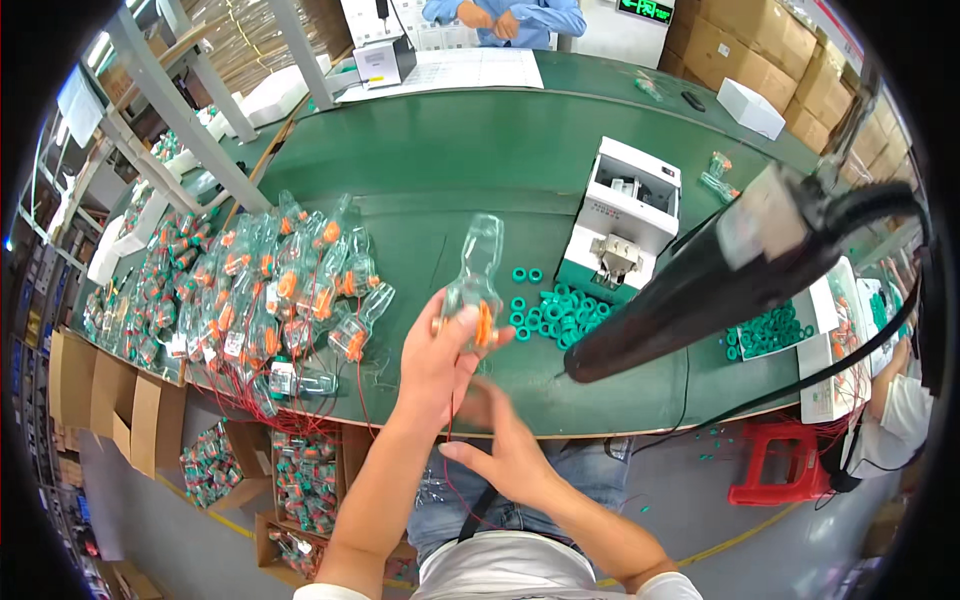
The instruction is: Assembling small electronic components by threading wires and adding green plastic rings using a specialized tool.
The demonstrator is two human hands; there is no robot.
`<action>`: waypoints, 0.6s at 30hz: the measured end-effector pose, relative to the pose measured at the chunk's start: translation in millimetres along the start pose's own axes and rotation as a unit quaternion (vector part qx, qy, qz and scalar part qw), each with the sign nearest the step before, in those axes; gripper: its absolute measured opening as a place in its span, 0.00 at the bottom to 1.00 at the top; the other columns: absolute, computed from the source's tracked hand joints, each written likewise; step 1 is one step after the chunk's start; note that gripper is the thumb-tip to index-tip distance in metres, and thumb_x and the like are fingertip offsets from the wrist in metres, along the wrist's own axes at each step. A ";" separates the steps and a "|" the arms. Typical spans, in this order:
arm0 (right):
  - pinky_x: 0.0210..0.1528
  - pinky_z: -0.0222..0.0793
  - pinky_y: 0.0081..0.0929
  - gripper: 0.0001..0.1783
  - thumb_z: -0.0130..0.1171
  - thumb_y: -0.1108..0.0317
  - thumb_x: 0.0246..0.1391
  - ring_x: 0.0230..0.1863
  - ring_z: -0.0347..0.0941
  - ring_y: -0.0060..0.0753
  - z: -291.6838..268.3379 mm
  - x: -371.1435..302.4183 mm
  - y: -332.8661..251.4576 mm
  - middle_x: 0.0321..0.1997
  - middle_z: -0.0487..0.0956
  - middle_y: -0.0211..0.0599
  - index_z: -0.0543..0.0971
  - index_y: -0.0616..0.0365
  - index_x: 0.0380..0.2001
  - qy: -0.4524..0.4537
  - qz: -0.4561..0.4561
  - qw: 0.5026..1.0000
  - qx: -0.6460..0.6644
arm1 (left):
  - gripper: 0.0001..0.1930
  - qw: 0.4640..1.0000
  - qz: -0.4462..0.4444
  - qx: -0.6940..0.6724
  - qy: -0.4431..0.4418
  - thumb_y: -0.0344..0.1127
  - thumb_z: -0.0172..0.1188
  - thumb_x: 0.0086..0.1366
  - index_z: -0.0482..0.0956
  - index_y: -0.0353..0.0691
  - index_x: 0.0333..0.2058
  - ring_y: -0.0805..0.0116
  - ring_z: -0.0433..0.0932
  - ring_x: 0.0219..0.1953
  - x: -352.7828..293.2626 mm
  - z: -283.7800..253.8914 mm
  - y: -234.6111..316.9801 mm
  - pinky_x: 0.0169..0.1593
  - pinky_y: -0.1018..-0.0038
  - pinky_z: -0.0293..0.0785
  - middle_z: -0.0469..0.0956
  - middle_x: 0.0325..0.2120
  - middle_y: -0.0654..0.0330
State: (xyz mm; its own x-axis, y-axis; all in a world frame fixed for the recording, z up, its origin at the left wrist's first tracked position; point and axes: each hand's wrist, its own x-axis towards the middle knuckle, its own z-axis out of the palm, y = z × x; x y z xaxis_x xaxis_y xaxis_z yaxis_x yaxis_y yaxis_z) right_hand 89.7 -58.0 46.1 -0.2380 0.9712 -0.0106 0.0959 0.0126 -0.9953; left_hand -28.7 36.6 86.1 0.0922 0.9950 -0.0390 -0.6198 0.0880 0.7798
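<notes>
My left hand (pixel 432 362) is closed around a clear, bottle-shaped plastic housing (pixel 482 250) with an orange part inside its wide end. The narrow end points up and away from me, and a thin red wire (pixel 450 420) hangs from below the hand. Just below and to the right, my right hand (pixel 515 462) is spread, thumb apart from the fingers; the fingers are blurred and I see nothing held in them. Green rings (pixel 565 315) lie in a loose pile right of the housing. To the left, many similar clear housings (pixel 290 270) with orange parts and red wires are heaped.
A black cylindrical tool (pixel 700 280) juts in from the right over the green table (pixel 420 140). Behind the rings stands a white machine (pixel 625 215). A tray of green rings (pixel 775 335) sits at right. Filled cartons (pixel 225 465) and a red stool (pixel 775 465) are below. A person sits opposite.
</notes>
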 end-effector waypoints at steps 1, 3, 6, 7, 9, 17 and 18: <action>0.51 0.72 0.27 0.31 0.63 0.64 0.61 0.47 0.75 0.27 1.4 0.3 9.3 0.51 0.77 0.42 0.63 0.65 0.61 -0.111 0.123 0.969 0.183 | 0.19 1.000 0.012 0.026 0.006 0.29 0.58 0.68 0.66 0.34 0.54 0.60 0.78 0.50 -9.9 1.3 -1.3 0.51 0.59 0.81 0.75 0.47 0.52; 0.49 0.71 0.26 0.25 0.61 0.65 0.63 0.43 0.75 0.26 -14.3 -17.1 -13.0 0.44 0.78 0.40 0.66 0.64 0.58 -0.139 0.108 0.977 0.117 | 0.20 0.976 0.066 0.208 -0.012 0.27 0.59 0.67 0.64 0.35 0.55 0.63 0.78 0.49 -21.5 -44.0 8.3 0.50 0.60 0.82 0.74 0.46 0.53; 0.47 0.71 0.26 0.20 0.60 0.63 0.64 0.42 0.75 0.25 -52.9 -34.0 -37.5 0.40 0.79 0.40 0.71 0.64 0.52 -0.146 0.060 0.987 -0.006 | 0.23 0.946 0.046 0.316 -0.047 0.24 0.60 0.65 0.62 0.35 0.55 0.66 0.78 0.47 -42.2 -62.3 14.3 0.50 0.61 0.82 0.73 0.46 0.54; 0.48 0.71 0.27 0.22 0.60 0.63 0.64 0.43 0.75 0.25 -56.0 -36.5 -43.0 0.41 0.78 0.41 0.69 0.65 0.54 -0.123 0.071 0.989 -0.048 | 0.23 0.968 -0.019 0.242 -0.069 0.24 0.60 0.65 0.61 0.36 0.55 0.68 0.78 0.47 -50.5 -59.6 15.6 0.50 0.62 0.82 0.72 0.46 0.54; 0.47 0.71 0.26 0.25 0.60 0.61 0.63 0.43 0.73 0.26 -26.6 -28.0 -22.5 0.43 0.74 0.42 0.66 0.65 0.56 -0.028 -0.055 0.989 -0.133 | 0.23 0.976 -0.017 0.204 -0.073 0.24 0.60 0.66 0.60 0.36 0.56 0.66 0.77 0.48 -59.8 -37.8 5.4 0.52 0.59 0.81 0.72 0.47 0.55; 0.36 0.71 0.25 0.09 0.56 0.67 0.66 0.30 0.75 0.25 -54.7 -45.2 -59.3 0.29 0.79 0.31 0.82 0.60 0.35 -0.053 0.009 0.995 -0.086 | 0.28 0.931 0.070 0.348 -0.088 0.22 0.66 0.59 0.66 0.38 0.57 0.67 0.75 0.56 -56.0 -61.8 16.4 0.57 0.71 0.73 0.75 0.52 0.54; 0.35 0.71 0.27 0.06 0.59 0.68 0.63 0.31 0.76 0.30 -67.5 -32.3 -60.3 0.30 0.79 0.35 0.82 0.58 0.36 -0.025 -0.051 0.981 -0.186 | 0.27 0.931 -0.010 0.336 -0.143 0.21 0.67 0.58 0.67 0.38 0.55 0.67 0.75 0.54 -65.6 -59.9 23.1 0.56 0.70 0.73 0.75 0.52 0.53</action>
State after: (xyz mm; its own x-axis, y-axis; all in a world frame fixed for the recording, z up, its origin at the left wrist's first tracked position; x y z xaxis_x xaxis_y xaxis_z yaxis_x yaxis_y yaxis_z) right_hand 156.8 -74.0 113.0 -0.3110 0.9476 0.0726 0.4127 0.2034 -0.8878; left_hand -95.8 -23.8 69.2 0.3613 0.9318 0.0348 0.0037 -0.0387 0.9992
